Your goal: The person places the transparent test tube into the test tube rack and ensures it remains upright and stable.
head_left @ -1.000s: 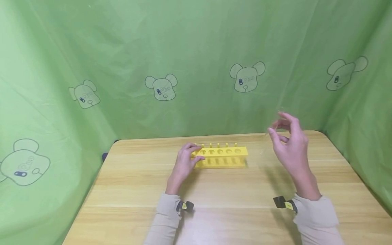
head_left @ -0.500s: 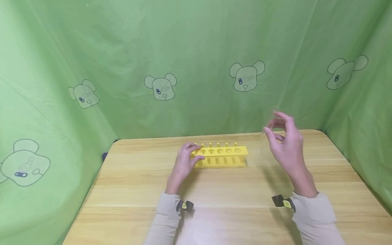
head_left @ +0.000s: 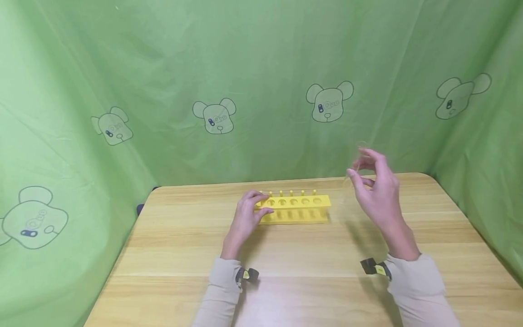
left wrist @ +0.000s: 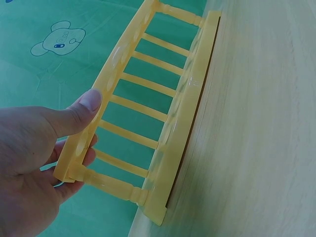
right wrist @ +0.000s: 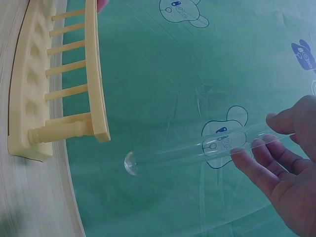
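Note:
A yellow test tube rack (head_left: 294,202) with a row of round holes and upright pegs stands on the table. My left hand (head_left: 247,215) grips the left end of its top bar, thumb in front and fingers behind, as the left wrist view shows with the rack (left wrist: 190,113) close up. Above the table, right of the rack, my right hand (head_left: 380,190) pinches a clear glass test tube (right wrist: 173,155) near its upper end. The tube's rounded bottom points down and left toward the rack; it is faint in the head view. No tube shows in the rack's holes.
The wooden table (head_left: 294,263) reaches to a green curtain (head_left: 265,150) printed with bear heads, which hangs behind it and at both sides. Each wrist wears a strap with a small black camera.
My right hand has moved a little left, bringing the test tube nearer to the rack. The left hand and the rack have stayed in place.

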`<state>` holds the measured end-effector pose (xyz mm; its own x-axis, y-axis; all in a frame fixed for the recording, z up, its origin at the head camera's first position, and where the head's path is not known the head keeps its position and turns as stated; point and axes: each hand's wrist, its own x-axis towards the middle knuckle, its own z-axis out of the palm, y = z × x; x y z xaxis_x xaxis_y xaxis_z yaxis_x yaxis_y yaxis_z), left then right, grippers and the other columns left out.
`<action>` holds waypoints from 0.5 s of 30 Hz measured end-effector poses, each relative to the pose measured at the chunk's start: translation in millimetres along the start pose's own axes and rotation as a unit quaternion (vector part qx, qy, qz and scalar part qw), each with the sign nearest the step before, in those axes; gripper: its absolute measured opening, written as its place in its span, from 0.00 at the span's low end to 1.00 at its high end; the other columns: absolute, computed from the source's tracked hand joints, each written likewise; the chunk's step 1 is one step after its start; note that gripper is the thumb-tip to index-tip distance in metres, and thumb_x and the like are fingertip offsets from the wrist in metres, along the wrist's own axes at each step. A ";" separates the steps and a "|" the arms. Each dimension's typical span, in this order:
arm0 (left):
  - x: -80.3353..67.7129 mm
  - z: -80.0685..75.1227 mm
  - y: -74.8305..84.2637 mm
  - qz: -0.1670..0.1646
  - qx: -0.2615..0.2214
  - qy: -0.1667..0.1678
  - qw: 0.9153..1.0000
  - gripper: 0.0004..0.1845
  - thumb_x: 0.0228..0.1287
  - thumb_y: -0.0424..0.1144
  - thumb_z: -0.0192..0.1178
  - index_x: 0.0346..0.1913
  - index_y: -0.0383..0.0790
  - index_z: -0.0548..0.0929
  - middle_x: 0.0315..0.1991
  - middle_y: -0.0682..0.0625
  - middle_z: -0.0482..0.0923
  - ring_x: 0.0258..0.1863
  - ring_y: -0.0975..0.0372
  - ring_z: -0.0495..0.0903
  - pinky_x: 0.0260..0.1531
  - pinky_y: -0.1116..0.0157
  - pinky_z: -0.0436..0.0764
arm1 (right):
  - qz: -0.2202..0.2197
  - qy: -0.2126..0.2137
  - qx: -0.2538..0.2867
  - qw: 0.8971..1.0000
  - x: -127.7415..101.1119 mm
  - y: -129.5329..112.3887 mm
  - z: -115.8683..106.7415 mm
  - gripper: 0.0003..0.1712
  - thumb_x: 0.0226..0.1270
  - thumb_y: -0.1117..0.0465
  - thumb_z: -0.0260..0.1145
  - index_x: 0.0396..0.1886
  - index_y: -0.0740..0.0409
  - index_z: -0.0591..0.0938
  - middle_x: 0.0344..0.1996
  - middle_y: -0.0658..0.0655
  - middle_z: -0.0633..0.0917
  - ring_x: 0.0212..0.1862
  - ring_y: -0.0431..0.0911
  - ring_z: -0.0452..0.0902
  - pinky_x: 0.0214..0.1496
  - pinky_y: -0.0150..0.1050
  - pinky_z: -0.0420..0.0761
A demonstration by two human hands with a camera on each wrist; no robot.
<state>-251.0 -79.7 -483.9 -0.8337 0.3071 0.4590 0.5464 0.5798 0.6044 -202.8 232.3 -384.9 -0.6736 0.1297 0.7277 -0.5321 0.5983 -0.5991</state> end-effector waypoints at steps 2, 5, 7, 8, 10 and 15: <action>0.1 0.1 -0.2 -0.001 0.000 -0.001 1.000 0.23 0.56 0.37 0.76 0.54 0.32 0.87 0.50 0.43 0.83 0.53 0.52 0.81 0.60 0.59 0.81 | -0.001 -0.002 0.001 1.000 0.8 -0.2 1.2 0.34 0.65 0.77 0.70 0.70 0.62 0.72 0.45 0.61 0.83 0.50 0.43 0.80 0.47 0.19 0.80; 0.2 0.1 -0.2 -0.004 0.001 -0.001 1.000 0.23 0.56 0.38 0.76 0.54 0.32 0.86 0.50 0.43 0.82 0.53 0.52 0.81 0.60 0.59 0.81 | -0.003 -0.007 -0.001 1.000 2.4 -0.8 2.9 0.34 0.65 0.77 0.69 0.70 0.63 0.72 0.45 0.61 0.83 0.50 0.47 0.80 0.47 0.19 0.80; 0.2 0.1 -0.2 -0.008 0.000 -0.003 1.000 0.23 0.56 0.38 0.76 0.54 0.32 0.86 0.50 0.43 0.82 0.53 0.52 0.81 0.60 0.59 0.80 | -0.001 -0.009 -0.003 1.000 3.3 -1.5 3.9 0.34 0.65 0.76 0.69 0.70 0.63 0.72 0.45 0.61 0.83 0.50 0.49 0.80 0.47 0.19 0.80; 0.1 0.0 -0.2 -0.009 0.000 -0.003 1.000 0.23 0.56 0.38 0.76 0.54 0.32 0.86 0.50 0.43 0.82 0.53 0.52 0.81 0.60 0.59 0.80 | 0.000 -0.010 -0.005 1.000 3.6 -1.8 4.3 0.34 0.65 0.76 0.69 0.70 0.62 0.72 0.45 0.61 0.83 0.50 0.51 0.81 0.47 0.19 0.80; 0.2 0.0 0.1 -0.010 -0.001 -0.003 1.000 0.23 0.56 0.38 0.76 0.55 0.32 0.86 0.51 0.43 0.82 0.53 0.52 0.80 0.60 0.59 0.80 | 0.001 -0.011 -0.009 1.000 4.2 -2.4 5.2 0.33 0.66 0.76 0.69 0.70 0.62 0.71 0.45 0.61 0.83 0.51 0.54 0.81 0.47 0.19 0.80; 0.2 0.1 0.2 -0.011 -0.001 -0.004 1.000 0.23 0.56 0.38 0.76 0.55 0.32 0.86 0.50 0.43 0.82 0.53 0.52 0.80 0.60 0.59 0.80 | -0.002 -0.016 -0.008 1.000 4.9 -1.8 7.4 0.33 0.66 0.76 0.69 0.70 0.64 0.71 0.45 0.62 0.83 0.50 0.57 0.81 0.47 0.19 0.80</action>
<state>-251.1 -79.5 -483.8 -0.8456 0.3013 0.4406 0.5290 0.5840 0.6157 -208.9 226.0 -382.7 -0.6881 0.1024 0.7184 -0.5266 0.6107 -0.5914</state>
